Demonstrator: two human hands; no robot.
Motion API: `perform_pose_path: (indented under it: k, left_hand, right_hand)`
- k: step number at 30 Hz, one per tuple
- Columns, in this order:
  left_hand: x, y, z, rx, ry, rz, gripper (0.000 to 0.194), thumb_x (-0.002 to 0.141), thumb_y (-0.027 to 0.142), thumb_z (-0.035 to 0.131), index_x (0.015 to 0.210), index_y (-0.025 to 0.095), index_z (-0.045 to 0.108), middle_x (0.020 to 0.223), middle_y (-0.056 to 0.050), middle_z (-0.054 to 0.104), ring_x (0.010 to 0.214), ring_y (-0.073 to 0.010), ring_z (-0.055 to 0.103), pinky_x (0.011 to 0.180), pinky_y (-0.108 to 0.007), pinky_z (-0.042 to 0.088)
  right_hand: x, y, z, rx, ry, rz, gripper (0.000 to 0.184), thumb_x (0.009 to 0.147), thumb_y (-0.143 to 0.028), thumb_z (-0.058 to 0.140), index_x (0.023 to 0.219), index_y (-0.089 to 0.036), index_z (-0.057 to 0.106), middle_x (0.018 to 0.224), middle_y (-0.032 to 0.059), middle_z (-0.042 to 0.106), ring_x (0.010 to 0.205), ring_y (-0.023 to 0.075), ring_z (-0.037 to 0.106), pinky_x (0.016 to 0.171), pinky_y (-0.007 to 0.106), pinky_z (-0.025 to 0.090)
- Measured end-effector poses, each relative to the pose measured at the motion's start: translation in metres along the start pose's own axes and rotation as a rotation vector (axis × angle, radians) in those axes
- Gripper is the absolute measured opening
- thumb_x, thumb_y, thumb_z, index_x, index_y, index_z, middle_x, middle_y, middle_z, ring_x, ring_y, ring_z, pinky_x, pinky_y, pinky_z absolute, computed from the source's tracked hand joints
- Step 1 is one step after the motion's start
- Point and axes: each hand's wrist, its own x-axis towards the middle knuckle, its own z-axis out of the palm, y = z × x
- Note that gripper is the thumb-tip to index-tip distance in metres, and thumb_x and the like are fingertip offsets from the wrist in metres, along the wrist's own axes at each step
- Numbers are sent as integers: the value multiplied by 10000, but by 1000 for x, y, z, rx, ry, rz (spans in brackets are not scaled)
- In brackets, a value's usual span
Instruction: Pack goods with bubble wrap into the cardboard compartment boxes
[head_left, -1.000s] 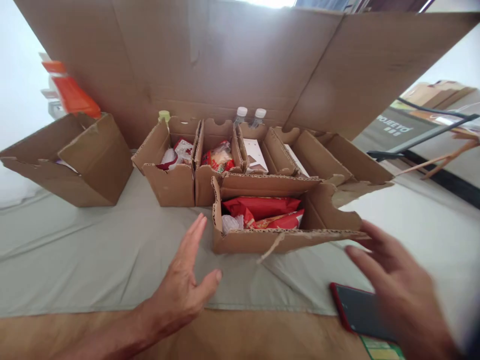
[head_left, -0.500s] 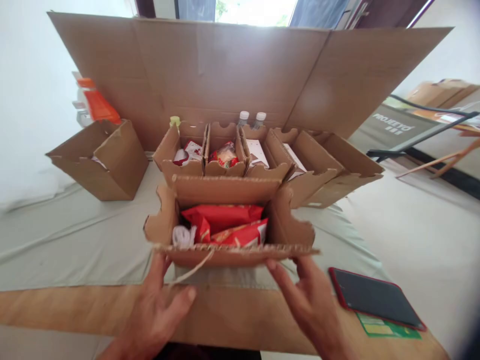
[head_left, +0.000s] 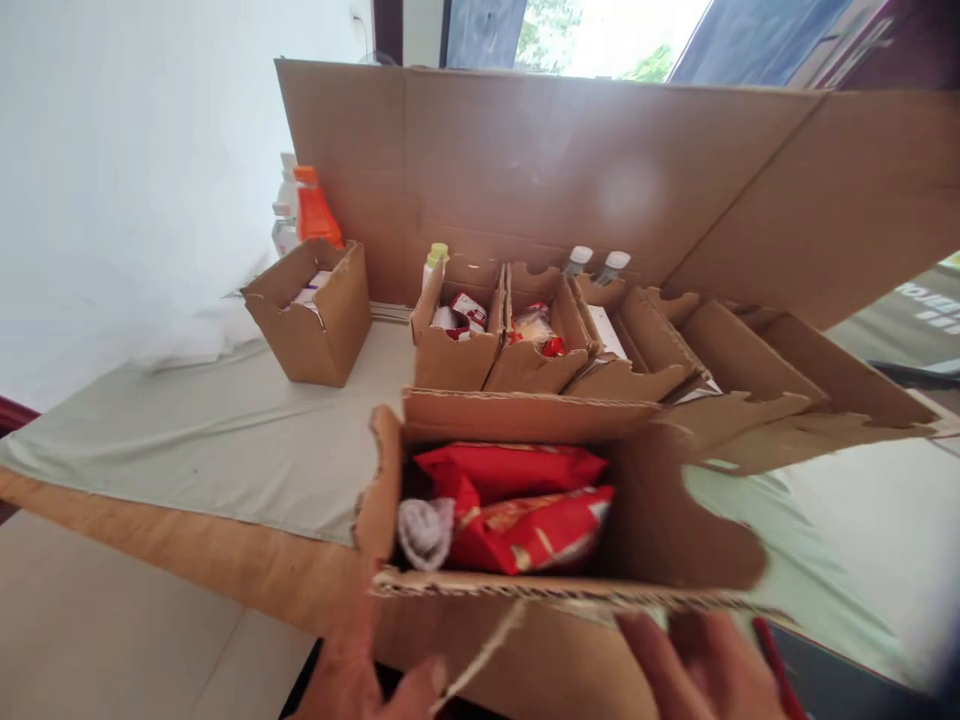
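A cardboard box with scalloped side walls stands open-topped in front of me. Inside it lie red packets and a rolled whitish cloth-like thing at the left. My left hand grips the box's near left corner, its thumb out to the side and its other fingertips hidden. At the near right, my right hand holds the front edge, with its fingertips partly under the board and blurred. A pale string hangs from the front edge down toward my left thumb.
Behind stands a row of cardboard boxes with packets in some. Another box is at the left, near an orange bottle. A tall cardboard panel closes off the back. A dark phone lies at the lower right.
My view has swung left, so everything sits farther right. The box in my hands looks larger and nearer, and now covers part of the phone. Both hands stay at its front edge.
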Motion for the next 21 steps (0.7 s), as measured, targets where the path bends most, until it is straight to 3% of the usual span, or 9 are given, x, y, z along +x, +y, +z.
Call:
perform_pose_path:
  k: [2, 4, 7, 10, 15, 21]
  left_hand:
    - [-6, -15, -19, 17, 167, -74, 862, 810, 463, 750, 1561, 235, 391, 1445, -150, 600, 1468, -412, 433, 1212, -556, 393]
    - [-5, -18, -29, -10, 269, -77, 821, 847, 470, 723, 1557, 232, 386, 1446, -147, 592, 1476, -392, 428, 1233, -536, 361]
    - [1, -16, -31, -59, 361, -67, 813, 898, 451, 681, 1592, 270, 298, 1502, -128, 537, 1499, -365, 399, 1253, -528, 324]
    - [2, -13, -26, -86, 411, -94, 866, 924, 468, 646, 1626, 293, 170, 1606, -135, 404, 1536, -371, 326, 1254, -572, 294]
    - [6, -15, -23, -107, 401, -87, 879, 944, 467, 606, 1640, 332, 87, 1659, -130, 316, 1529, -395, 328, 1233, -649, 280]
    - [14, -26, -16, -43, 362, -77, 836, 956, 363, 587, 1646, 320, 118, 1594, -155, 424, 1487, -411, 396, 1197, -706, 308]
  right_hand:
    - [24, -36, 48, 139, 31, -117, 314, 899, -514, 677, 787, -229, 609, 668, 15, 613, 588, 189, 576, 494, 296, 456]
    - [54, -61, 95, 284, -30, -204, 343, 901, -495, 671, 1077, -202, 646, 962, 76, 710, 905, 260, 667, 761, 370, 561]
    - [94, -78, 157, 486, -188, -275, 529, 906, -468, 665, 1342, -194, 543, 1283, 126, 658, 1174, 285, 623, 1021, 458, 515]
    - [116, -87, 204, 591, -309, -338, 730, 939, -514, 614, 1541, -196, 351, 1556, 157, 465, 1415, 299, 472, 1186, 519, 387]
    - [124, -104, 247, 496, -234, -387, 768, 1025, -588, 439, 1620, -152, 224, 1675, 159, 270, 1557, 255, 249, 1283, 507, 213]
    - [126, -108, 265, 400, -118, -425, 666, 1073, -565, 299, 1606, -166, 290, 1657, 160, 316, 1551, 242, 268, 1262, 520, 255]
